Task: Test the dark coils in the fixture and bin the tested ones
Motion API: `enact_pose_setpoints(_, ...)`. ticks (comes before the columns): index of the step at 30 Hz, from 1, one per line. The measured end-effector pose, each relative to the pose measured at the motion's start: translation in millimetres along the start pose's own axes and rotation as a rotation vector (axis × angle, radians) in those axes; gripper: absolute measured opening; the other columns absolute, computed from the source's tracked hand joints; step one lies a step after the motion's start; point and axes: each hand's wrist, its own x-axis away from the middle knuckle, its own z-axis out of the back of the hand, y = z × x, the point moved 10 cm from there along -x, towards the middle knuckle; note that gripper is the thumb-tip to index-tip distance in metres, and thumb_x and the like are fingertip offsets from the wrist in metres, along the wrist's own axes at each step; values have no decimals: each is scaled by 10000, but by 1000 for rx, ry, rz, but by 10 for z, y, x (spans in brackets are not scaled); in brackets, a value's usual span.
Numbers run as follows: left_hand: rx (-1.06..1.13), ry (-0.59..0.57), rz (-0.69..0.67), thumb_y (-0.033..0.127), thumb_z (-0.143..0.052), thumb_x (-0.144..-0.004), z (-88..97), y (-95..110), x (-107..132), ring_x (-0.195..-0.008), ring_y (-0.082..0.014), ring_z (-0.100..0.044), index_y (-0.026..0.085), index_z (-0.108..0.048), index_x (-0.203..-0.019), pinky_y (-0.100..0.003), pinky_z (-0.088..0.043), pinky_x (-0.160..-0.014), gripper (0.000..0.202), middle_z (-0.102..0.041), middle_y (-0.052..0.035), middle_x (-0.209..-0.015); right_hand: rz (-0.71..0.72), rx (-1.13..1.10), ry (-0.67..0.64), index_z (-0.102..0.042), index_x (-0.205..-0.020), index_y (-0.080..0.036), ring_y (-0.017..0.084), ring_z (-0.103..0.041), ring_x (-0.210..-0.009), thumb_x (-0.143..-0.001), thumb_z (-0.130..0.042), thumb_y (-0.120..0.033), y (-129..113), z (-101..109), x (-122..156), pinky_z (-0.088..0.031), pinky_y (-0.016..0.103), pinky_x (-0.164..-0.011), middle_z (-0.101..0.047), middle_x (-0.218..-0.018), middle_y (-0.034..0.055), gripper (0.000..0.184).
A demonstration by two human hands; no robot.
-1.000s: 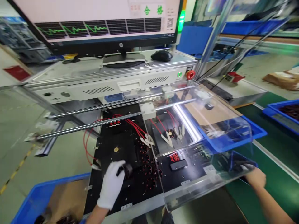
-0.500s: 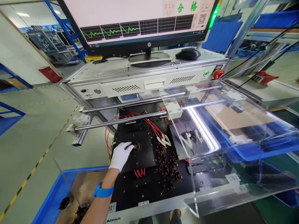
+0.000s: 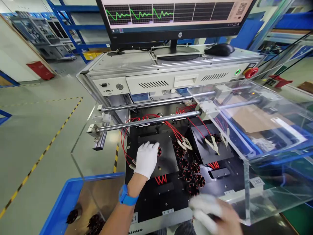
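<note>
My left hand [image 3: 146, 160], in a white glove, lies over a round black-and-red motor stator [image 3: 159, 151] on the left black plate [image 3: 168, 160]. Its fingers curl around the stator, which shows only at their right edge. My right hand [image 3: 207, 209], also gloved, is smeared by motion over the front edge of the bench; whether it holds anything is unclear. Just beyond it, several more stators [image 3: 187, 175] stand in a cluster between the two plates. White clips [image 3: 185, 143] on red leads rest behind that cluster.
A clear hinged cover [image 3: 246, 182] spans the right station, where clips [image 3: 212, 145] lie on another plate. Metal rails [image 3: 146, 122] cross above the bench. A blue bin [image 3: 57, 202] with stators stands at lower left. A monitor [image 3: 181, 31] with green curves is at the back.
My right hand has come into view at the bottom. My left hand has stayed at the stator on the left plate, now covering more of it. The view has shifted, moving the bench rightward.
</note>
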Motion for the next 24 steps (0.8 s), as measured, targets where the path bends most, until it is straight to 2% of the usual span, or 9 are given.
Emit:
enact_pose_setpoints(2, -5, -31, 141, 304, -395, -863, -97, -202, 138, -893, -262, -580, 170, -514, -1168, -402, -435, -790, 353, -636, -107, -898, -113, -161, -27, -709, -723, -268, 177, -586, -498, -679, -657, -412, 168, -405, -332, -514, 304, -502, -644, -571, 21, 160)
enact_pose_setpoints(4, 51, -48, 210, 371, -379, -872, -150, -351, 307, -770, -226, -596, 183, -553, -1121, -356, -445, -715, 357, -642, -86, -831, -247, -300, 36, -708, -765, -215, 163, -565, -465, -662, -658, -433, 404, -651, -656, -489, 291, -456, -643, -570, 33, 246)
enact_pose_setpoints(7, 192, 28, 260, 402, -391, -869, -72, -501, 435, -862, -203, -589, 236, -590, -1058, -322, -439, -769, 320, -644, -52, -938, -303, -409, 133, -697, -781, -165, 159, -581, -533, -597, -699, -438, 625, -816, -1084, -472, 271, -463, -671, -703, 66, 329)
enact_pose_setpoints(10, 291, 111, 349, 444, -424, -848, 5, -585, 370, -1032, -230, -526, 213, -531, -1146, -344, -415, -873, 392, -579, -74, -1128, -285, -453, 158, -689, -781, -150, 153, -587, -562, -557, -718, -445, 688, -888, -1434, -455, 249, -466, -669, -746, 71, 371)
enact_pose_setpoints(13, 317, 17, 369, 532, -496, -779, -147, -452, 175, -1043, -287, -505, 145, -489, -1186, -383, -426, -855, 562, -537, -142, -1156, -258, -408, 153, -688, -782, -136, 141, -575, -539, -550, -713, -470, 652, -905, -1679, -445, 246, -469, -664, -722, 70, 407)
enact_pose_setpoints(15, 295, -32, 336, 551, -567, -718, -259, -305, 57, -1038, -314, -491, 115, -426, -1231, -395, -437, -822, 688, -507, -175, -1155, -226, -336, 177, -689, -784, -132, 134, -566, -530, -567, -701, -474, 597, -851, -1774, -444, 248, -476, -666, -725, 69, 405)
enact_pose_setpoints(19, 323, -38, 223, 351, -654, -692, -415, -106, -27, -1099, -316, -443, 148, -302, -1303, -398, -420, -866, 734, -451, -163, -1210, -194, -249, 227, -687, -781, -132, 132, -566, -549, -579, -698, -445, 545, -725, -1835, -449, 245, -484, -671, -750, 66, 373)
enact_pose_setpoints(21, 391, 13, 230, 233, -623, -710, -436, -146, 14, -1144, -289, -420, 177, -281, -1311, -388, -398, -922, 693, -425, -138, -1254, -254, -289, 183, -683, -790, -132, 131, -575, -543, -559, -708, -436, 619, -778, -1837, -445, 234, -468, -670, -740, 66, 383)
enact_pose_setpoints(24, 456, 82, 206, 154, -560, -743, -404, -201, 76, -1176, -238, -401, 221, -371, -1251, -359, -365, -989, 546, -415, -79, -1282, -337, -401, 124, -675, -799, -135, 139, -605, -572, -531, -724, -423, 743, -913, -1822, -462, 223, -486, -668, -736, 62, 397)
